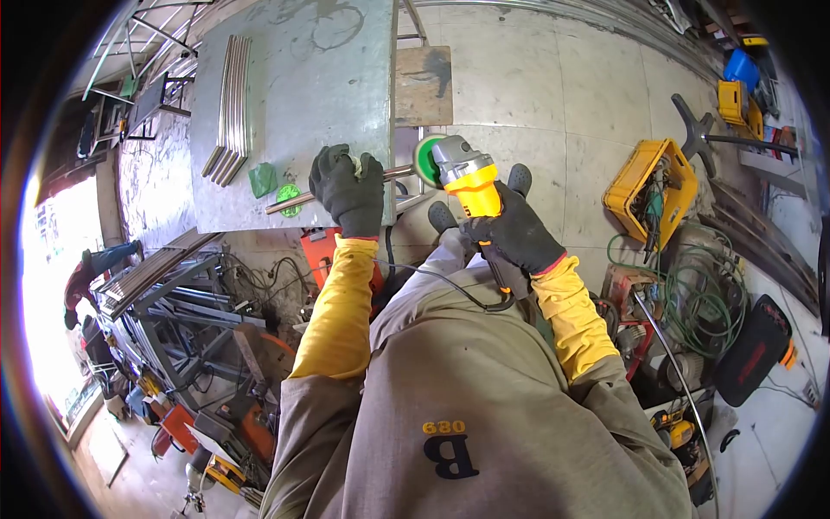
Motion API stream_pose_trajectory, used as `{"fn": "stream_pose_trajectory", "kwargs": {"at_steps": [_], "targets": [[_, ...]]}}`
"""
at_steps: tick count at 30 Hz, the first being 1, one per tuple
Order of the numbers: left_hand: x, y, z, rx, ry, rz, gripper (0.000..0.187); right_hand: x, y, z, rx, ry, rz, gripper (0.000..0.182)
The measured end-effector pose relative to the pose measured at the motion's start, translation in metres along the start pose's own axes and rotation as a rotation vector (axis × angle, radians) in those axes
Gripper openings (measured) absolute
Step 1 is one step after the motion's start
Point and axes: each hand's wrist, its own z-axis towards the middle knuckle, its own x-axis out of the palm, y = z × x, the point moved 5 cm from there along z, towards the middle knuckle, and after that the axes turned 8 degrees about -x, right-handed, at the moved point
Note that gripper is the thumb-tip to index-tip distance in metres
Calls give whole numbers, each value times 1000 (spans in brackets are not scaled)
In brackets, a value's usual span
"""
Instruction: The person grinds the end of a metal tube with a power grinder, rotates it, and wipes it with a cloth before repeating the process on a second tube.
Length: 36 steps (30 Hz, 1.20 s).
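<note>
My left hand (347, 186), in a dark glove, is wrapped round a thin metal tube (278, 207) at the table's edge. A small pale bit shows between its fingers. Gloved as well, my right hand (516, 232) grips a yellow and grey angle grinder (474, 188). The grinder's green disc (426, 161) is right at the tube's far-right end, overlapping it in this view. Beneath the tube, on the table, lies a bright green disc (290, 200). Beside that is a darker green piece (263, 180).
A row of metal tubes (229, 108) lies on the grey metal table (316, 86). On the right stand a yellow crate (674, 173) with cables and a coiled green hose (705, 290). Metal stock fills a rack (186, 311) at left. The grinder's cord (450, 281) crosses my lap.
</note>
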Motion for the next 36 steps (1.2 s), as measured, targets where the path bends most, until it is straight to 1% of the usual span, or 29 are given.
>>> {"fn": "stream_pose_trajectory", "kwargs": {"at_steps": [1, 2, 4, 6, 8, 10, 13, 14, 15, 16, 18, 19, 22, 26, 28, 30, 32, 36], "targets": [[1, 1, 1, -1, 0, 0, 31, -1, -2, 0, 20, -23, 109, 46], [2, 3, 1, -14, 19, -15, 32, -3, -5, -1, 22, -23, 110, 46], [2, 3, 1, -24, 39, -29, 34, -18, -20, -4, 121, -108, -74, 47], [0, 1, 1, -21, 28, -7, 35, -32, -45, -2, 141, -148, -100, 47], [0, 1, 1, -29, 59, 4, 36, -41, -56, -3, 156, -189, -127, 47], [2, 2, 2, -37, 86, 17, 37, -45, -60, -7, 216, -243, -105, 48], [-1, -1, 4, -52, 123, -3, 42, -46, -53, -14, 153, -273, -59, 46], [-4, -5, 6, -48, 68, -14, 45, -45, -52, -14, 153, -278, -55, 46], [-7, -7, 4, -46, 18, -25, 48, -45, -48, -16, 110, -287, -58, 41], [-4, -7, 5, -44, 24, -27, 48, -45, -43, -17, 67, -294, -64, 36], [2, -7, 8, 25, 40, 149, 55, -42, -34, -19, 61, -280, -75, 36], [5, -6, 10, 14, 80, 177, 55, -40, -30, -18, 46, -262, -85, 37], [11, -6, 18, 14, 77, 249, 56, -34, -34, -16, 51, -248, -133, 38], [8, -13, 24, -14, 94, 236, 55, -35, -36, -15, 67, -239, -191, 40], [13, -10, 24, -83, 225, 344, 59, -33, -29, -20, 138, -249, -64, 45], [17, -7, 26, -78, 219, 328, 61, -30, -18, -21, 132, -246, -64, 45], [19, -8, 26, -8, 52, 241, 51, -29, -14, -23, 124, -251, -68, 46], [15, -10, 29, -33, 118, 267, 54, -24, -15, -24, 123, -224, -120, 46]]}}
